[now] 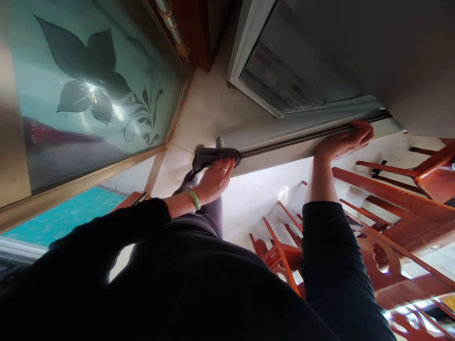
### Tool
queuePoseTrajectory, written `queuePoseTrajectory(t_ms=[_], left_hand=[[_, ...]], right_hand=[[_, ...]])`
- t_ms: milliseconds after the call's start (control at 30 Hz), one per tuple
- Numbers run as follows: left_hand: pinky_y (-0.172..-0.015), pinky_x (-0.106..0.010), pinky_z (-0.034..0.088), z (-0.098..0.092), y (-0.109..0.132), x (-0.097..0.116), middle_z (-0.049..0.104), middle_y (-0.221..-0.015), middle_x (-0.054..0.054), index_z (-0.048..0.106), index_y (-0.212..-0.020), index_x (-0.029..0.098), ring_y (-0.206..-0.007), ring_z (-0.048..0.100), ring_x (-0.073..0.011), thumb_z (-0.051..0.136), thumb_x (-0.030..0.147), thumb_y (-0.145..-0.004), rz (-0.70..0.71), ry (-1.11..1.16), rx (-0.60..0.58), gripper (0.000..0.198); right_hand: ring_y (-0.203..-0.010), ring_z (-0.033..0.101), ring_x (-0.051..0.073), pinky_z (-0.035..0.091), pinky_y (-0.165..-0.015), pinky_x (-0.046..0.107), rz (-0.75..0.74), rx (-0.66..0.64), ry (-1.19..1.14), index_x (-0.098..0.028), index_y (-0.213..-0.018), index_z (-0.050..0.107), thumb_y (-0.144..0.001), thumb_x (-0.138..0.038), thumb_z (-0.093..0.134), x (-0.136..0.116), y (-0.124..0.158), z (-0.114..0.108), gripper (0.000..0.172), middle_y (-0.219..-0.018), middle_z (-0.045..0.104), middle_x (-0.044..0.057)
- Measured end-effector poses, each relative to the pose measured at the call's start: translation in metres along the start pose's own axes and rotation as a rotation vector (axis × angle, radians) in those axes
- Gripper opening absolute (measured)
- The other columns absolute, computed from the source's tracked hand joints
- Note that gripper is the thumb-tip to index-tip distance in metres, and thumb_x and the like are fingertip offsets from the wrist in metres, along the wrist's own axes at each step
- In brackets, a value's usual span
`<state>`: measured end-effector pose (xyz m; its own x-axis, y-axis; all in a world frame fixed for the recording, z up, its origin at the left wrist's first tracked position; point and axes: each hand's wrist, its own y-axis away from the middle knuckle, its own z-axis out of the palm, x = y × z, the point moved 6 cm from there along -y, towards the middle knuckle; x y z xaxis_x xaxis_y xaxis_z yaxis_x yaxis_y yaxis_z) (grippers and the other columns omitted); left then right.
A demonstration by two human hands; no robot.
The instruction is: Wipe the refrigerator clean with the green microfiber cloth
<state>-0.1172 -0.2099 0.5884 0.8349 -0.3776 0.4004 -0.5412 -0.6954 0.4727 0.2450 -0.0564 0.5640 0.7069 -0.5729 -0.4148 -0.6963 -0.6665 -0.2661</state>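
My left hand (215, 181), with a ring and a green bangle at the wrist, is closed on a dark grey cloth (215, 155). The cloth lies against the near end of a long white door edge (277, 148), which has dark grooves running along it. Farther along the same edge, my right hand (344, 142) has its fingers bent over the rim and grips it. Part of the cloth is hidden under my left fingers. My leg (213, 218) shows below the left hand.
To the left stands a gold-framed glass panel (88, 94) with a flower design. A white-framed panel (256, 57) is at the top. Several reddish wooden chairs (284, 251) and a wooden table (398, 199) stand on the right, over a pale floor (249, 203).
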Motion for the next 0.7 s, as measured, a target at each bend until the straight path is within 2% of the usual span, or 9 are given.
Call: queuePoseTrajectory(t_ms=[100, 200, 300, 400, 500, 600, 700], left_hand=[[-0.117, -0.047, 0.053, -0.006, -0.028, 0.018, 0.059, -0.151, -0.027, 0.038, -0.164, -0.001, -0.133, 0.062, -0.0320, 0.026, 0.011, -0.104, 0.000, -0.006, 0.034, 0.063], [-0.120, -0.044, 0.050, -0.014, -0.055, 0.034, 0.059, -0.152, -0.025, 0.038, -0.165, 0.000, -0.140, 0.059, -0.0302, 0.019, 0.009, -0.104, 0.050, 0.000, 0.086, 0.064], [-0.126, -0.044, 0.046, -0.018, -0.065, 0.035, 0.053, -0.160, -0.023, 0.035, -0.167, 0.002, -0.148, 0.053, -0.0302, 0.019, 0.010, -0.105, 0.102, 0.026, 0.102, 0.065], [-0.126, -0.046, 0.046, -0.014, -0.053, 0.022, 0.050, -0.164, -0.024, 0.033, -0.168, 0.001, -0.149, 0.053, -0.0315, 0.028, 0.013, -0.105, 0.145, 0.079, 0.082, 0.064], [-0.126, -0.046, 0.047, -0.005, -0.028, 0.002, 0.050, -0.163, -0.025, 0.032, -0.167, -0.001, -0.147, 0.054, -0.0323, 0.035, 0.016, -0.105, 0.157, 0.115, 0.043, 0.064], [-0.123, -0.049, 0.050, 0.003, -0.002, -0.019, 0.051, -0.163, -0.024, 0.032, -0.168, 0.002, -0.145, 0.055, -0.0325, 0.039, 0.021, -0.107, 0.105, 0.134, 0.023, 0.064], [-0.123, -0.049, 0.050, 0.008, 0.016, -0.034, 0.050, -0.166, -0.020, 0.033, -0.169, 0.007, -0.148, 0.053, -0.0332, 0.039, 0.030, -0.110, 0.046, 0.177, 0.013, 0.063]], right_hand=[[-0.122, 0.065, 0.023, 0.041, -0.117, 0.036, -0.006, -0.001, 0.002, -0.030, -0.087, 0.043, -0.075, 0.003, 0.031, 0.005, -0.004, 0.004, 0.037, -0.119, 0.071, 0.011], [-0.119, 0.066, 0.024, 0.043, -0.115, 0.037, -0.003, 0.016, 0.017, -0.030, -0.086, 0.041, -0.075, 0.003, 0.032, 0.005, -0.007, 0.006, 0.036, -0.117, 0.071, 0.012], [-0.118, 0.067, 0.023, 0.044, -0.114, 0.037, -0.010, 0.023, 0.061, -0.030, -0.085, 0.041, -0.073, 0.005, 0.032, 0.002, -0.007, 0.005, 0.038, -0.117, 0.070, 0.011], [-0.116, 0.068, 0.023, 0.045, -0.114, 0.037, -0.029, 0.037, 0.062, -0.030, -0.086, 0.043, -0.075, 0.005, 0.033, 0.000, -0.006, 0.001, 0.037, -0.116, 0.071, 0.010], [-0.116, 0.067, 0.025, 0.044, -0.114, 0.038, -0.033, 0.037, 0.040, -0.031, -0.085, 0.043, -0.073, 0.004, 0.035, 0.001, -0.006, -0.002, 0.038, -0.116, 0.072, 0.011], [-0.117, 0.067, 0.024, 0.043, -0.116, 0.038, -0.029, 0.020, 0.040, -0.032, -0.084, 0.042, -0.068, 0.004, 0.036, 0.003, -0.006, -0.001, 0.040, -0.116, 0.072, 0.010], [-0.116, 0.066, 0.025, 0.043, -0.116, 0.038, -0.028, 0.035, 0.033, -0.031, -0.085, 0.043, -0.070, 0.005, 0.035, 0.004, -0.007, 0.000, 0.040, -0.117, 0.073, 0.011]])
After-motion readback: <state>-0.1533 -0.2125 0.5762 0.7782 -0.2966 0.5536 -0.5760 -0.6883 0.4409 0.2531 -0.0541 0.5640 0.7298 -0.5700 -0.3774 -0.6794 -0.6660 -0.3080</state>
